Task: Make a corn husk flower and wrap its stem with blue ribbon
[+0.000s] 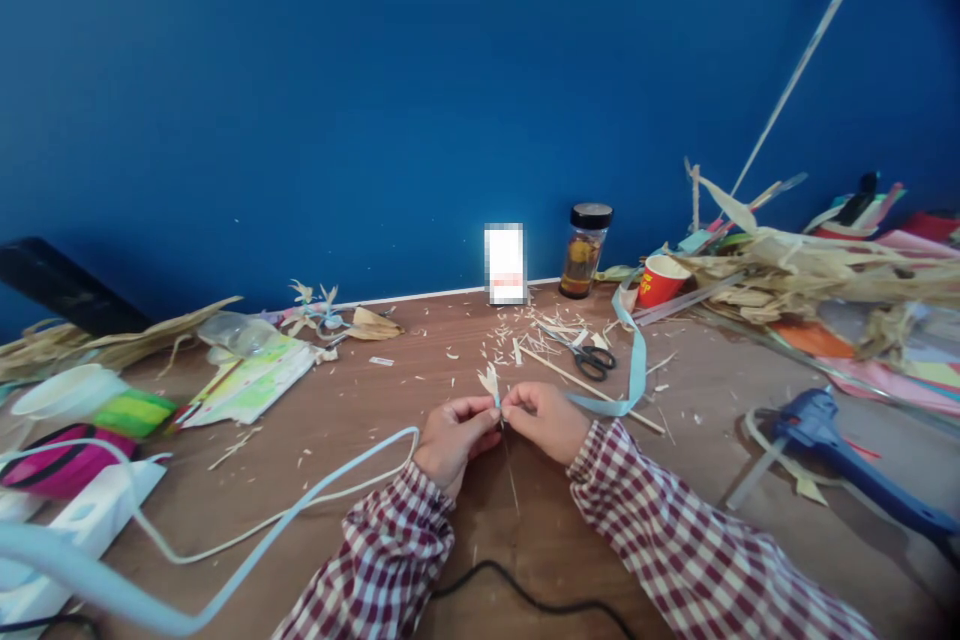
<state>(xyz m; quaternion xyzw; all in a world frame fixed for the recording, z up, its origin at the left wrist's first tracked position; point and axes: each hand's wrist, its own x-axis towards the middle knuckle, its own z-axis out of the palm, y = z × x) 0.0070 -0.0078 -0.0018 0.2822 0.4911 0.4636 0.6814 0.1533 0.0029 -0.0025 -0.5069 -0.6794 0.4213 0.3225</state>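
Observation:
Near the middle of the table, my left hand (459, 440) and my right hand (546, 420) meet fingertip to fingertip. Both pinch a small pale flower (489, 380) that looks made of dried husk. Its cream petals point up above the fingers, and a bit of light blue shows at its base. A thin stem (511, 470) trails down below the fingers. Beyond my right hand lie black-handled scissors (594, 361), and a light blue ribbon (637, 370) curls close by. Cream trimmings (510, 325) are scattered past the flower.
A blue glue gun (817, 425) lies at right, below piled dried husks (787, 270). A lidded jar (584, 255) and a red paper cup (661, 281) stand at the back. At left are a white power strip (97, 510), cables and a painted sheet (259, 380). A black cord (540, 606) crosses in front.

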